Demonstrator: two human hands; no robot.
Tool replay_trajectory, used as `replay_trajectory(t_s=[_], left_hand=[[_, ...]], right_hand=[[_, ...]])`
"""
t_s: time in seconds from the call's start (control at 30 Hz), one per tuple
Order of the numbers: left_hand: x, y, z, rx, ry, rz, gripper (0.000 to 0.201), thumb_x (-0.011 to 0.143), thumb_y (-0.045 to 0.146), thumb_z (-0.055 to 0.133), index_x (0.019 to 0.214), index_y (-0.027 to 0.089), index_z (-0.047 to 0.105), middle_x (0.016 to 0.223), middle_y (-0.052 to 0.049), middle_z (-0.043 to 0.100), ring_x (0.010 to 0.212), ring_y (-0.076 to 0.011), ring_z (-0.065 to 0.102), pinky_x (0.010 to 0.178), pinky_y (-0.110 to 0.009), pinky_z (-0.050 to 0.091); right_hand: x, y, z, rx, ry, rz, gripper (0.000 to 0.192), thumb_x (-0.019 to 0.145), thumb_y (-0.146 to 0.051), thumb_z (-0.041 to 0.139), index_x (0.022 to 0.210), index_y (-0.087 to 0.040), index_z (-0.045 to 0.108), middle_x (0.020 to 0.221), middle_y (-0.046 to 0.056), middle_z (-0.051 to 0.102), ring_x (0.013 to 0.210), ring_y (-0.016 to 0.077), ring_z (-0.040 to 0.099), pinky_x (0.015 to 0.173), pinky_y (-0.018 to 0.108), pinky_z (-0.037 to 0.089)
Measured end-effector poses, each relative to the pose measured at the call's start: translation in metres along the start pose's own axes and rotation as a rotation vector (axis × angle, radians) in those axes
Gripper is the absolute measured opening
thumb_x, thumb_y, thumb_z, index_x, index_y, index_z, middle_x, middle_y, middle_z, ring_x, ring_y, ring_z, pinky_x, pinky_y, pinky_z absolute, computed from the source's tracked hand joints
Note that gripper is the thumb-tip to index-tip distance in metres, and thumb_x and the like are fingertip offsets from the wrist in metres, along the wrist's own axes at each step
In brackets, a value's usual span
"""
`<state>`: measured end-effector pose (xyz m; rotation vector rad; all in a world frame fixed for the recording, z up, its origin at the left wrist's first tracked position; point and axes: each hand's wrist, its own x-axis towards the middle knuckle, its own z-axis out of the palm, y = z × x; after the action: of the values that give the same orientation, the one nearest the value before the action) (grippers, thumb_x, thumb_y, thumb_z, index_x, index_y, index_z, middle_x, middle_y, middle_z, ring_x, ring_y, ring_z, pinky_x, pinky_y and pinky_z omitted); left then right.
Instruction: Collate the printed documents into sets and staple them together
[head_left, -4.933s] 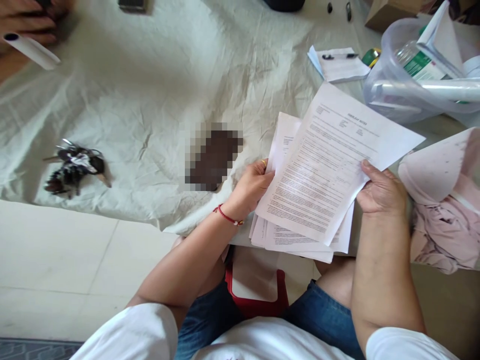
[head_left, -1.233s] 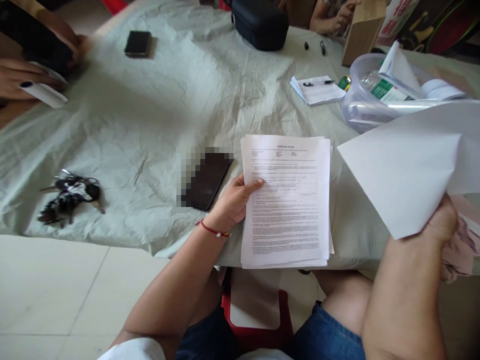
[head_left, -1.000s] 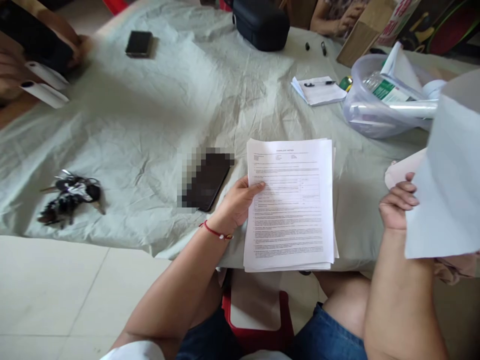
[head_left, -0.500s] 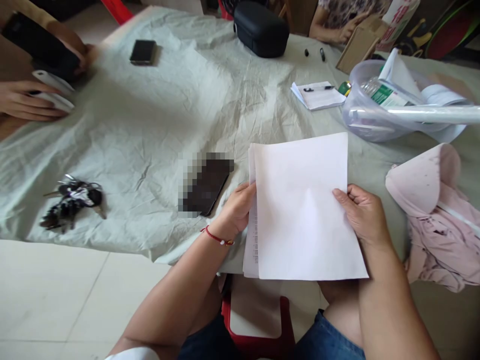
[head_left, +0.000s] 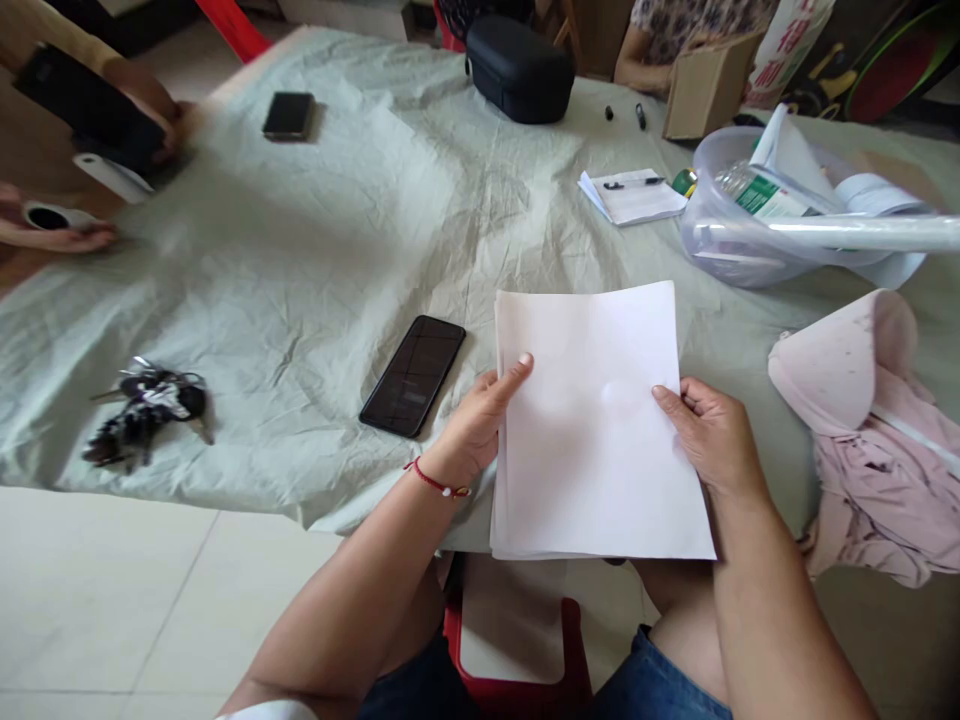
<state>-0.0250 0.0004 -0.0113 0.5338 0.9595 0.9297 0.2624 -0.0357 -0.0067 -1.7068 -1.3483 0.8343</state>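
At table's edge (head_left: 466,532), plain white paper (head_left: 596,440)

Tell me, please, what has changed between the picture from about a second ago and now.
The right hand has brought its loose sheet in from the right, over the stack, blank face up, hiding the printed page; it still grips the sheet's edge. The left hand now has its thumb on that blank face. The phone, keys and pink cloth stayed put.
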Motion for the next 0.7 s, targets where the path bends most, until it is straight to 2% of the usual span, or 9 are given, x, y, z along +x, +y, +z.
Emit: replay_trajectory(t_s=[0.1,0.17,0.2,0.27,0.33,0.4,0.47,0.57,0.7], left_hand=[[0.0,-0.003,-0.003,0.053,0.03,-0.021,0.052,0.061,0.051,0.107,0.096,0.02,0.084,0.103,-0.013,0.089,0.103,-0.039,0.085,0.093,-0.05,0.07],[0.002,-0.005,-0.004,0.047,0.056,-0.015,0.048,0.062,0.049,0.106,0.095,0.02,0.085,0.099,-0.011,0.089,0.095,-0.0348,0.085,0.088,-0.046,0.069],[0.002,-0.006,-0.005,0.038,0.067,-0.013,0.047,0.063,0.048,0.105,0.094,0.02,0.085,0.098,-0.011,0.089,0.093,-0.0335,0.085,0.086,-0.045,0.069],[0.002,-0.006,-0.003,0.021,0.089,-0.003,0.045,0.063,0.047,0.105,0.094,0.019,0.085,0.098,-0.011,0.089,0.091,-0.0325,0.084,0.085,-0.044,0.068],[0.0,-0.004,0.001,0.007,0.106,0.031,0.045,0.063,0.045,0.105,0.095,0.019,0.086,0.1,-0.012,0.089,0.092,-0.0327,0.084,0.086,-0.044,0.069],[-0.005,0.0,0.007,0.005,0.086,0.087,0.046,0.065,0.045,0.105,0.098,0.019,0.086,0.103,-0.011,0.089,0.097,-0.0343,0.084,0.089,-0.046,0.069],[-0.013,0.006,0.013,0.015,0.042,0.157,0.046,0.066,0.047,0.105,0.099,0.02,0.087,0.105,-0.01,0.089,0.104,-0.0363,0.084,0.094,-0.048,0.07],[-0.029,0.014,0.02,0.065,-0.001,0.275,0.044,0.07,0.051,0.104,0.097,0.021,0.088,0.107,-0.008,0.089,0.112,-0.0388,0.083,0.099,-0.05,0.069],[-0.043,0.02,0.021,0.206,-0.026,0.465,0.041,0.08,0.058,0.099,0.094,0.022,0.087,0.099,-0.005,0.086,0.108,-0.0357,0.083,0.093,-0.046,0.07]], right_hand=[[0.0,0.005,0.005,0.01,-0.02,0.001,0.053,0.091,-0.071,0.083,0.076,-0.024,0.066,0.066,-0.002,0.057,0.064,0.0143,0.047,0.059,0.029,0.039],[0.002,0.008,0.009,0.009,0.031,0.006,0.046,0.09,-0.068,0.086,0.093,-0.024,0.075,0.082,0.0,0.071,0.075,0.0166,0.059,0.069,0.03,0.048],[0.003,0.009,0.01,0.009,0.071,0.014,0.048,0.087,-0.067,0.089,0.105,-0.025,0.078,0.095,0.002,0.076,0.084,0.0182,0.064,0.076,0.031,0.052],[0.006,0.007,0.009,0.054,0.103,0.058,0.065,0.076,-0.065,0.098,0.124,-0.026,0.077,0.116,0.006,0.08,0.102,0.0218,0.07,0.089,0.034,0.057],[0.006,0.002,0.006,0.204,-0.027,0.154,0.073,0.069,-0.063,0.103,0.125,-0.025,0.078,0.123,0.008,0.082,0.112,0.0255,0.074,0.097,0.039,0.061],[0.005,-0.006,0.001,0.374,-0.265,0.265,0.067,0.069,-0.059,0.105,0.121,-0.023,0.081,0.123,0.01,0.084,0.118,0.0294,0.077,0.104,0.044,0.063],[0.003,-0.012,-0.003,0.468,-0.335,0.323,0.063,0.066,-0.051,0.108,0.117,-0.024,0.084,0.122,0.009,0.085,0.12,0.0304,0.078,0.108,0.047,0.063],[0.001,-0.016,-0.003,0.53,-0.224,0.299,0.055,0.06,-0.042,0.111,0.106,-0.025,0.086,0.119,0.006,0.087,0.118,0.0291,0.079,0.113,0.049,0.062],[0.002,-0.02,0.004,0.586,0.059,0.06,0.047,0.058,-0.045,0.11,0.094,-0.027,0.085,0.116,0.003,0.086,0.123,0.0284,0.077,0.122,0.052,0.058]])
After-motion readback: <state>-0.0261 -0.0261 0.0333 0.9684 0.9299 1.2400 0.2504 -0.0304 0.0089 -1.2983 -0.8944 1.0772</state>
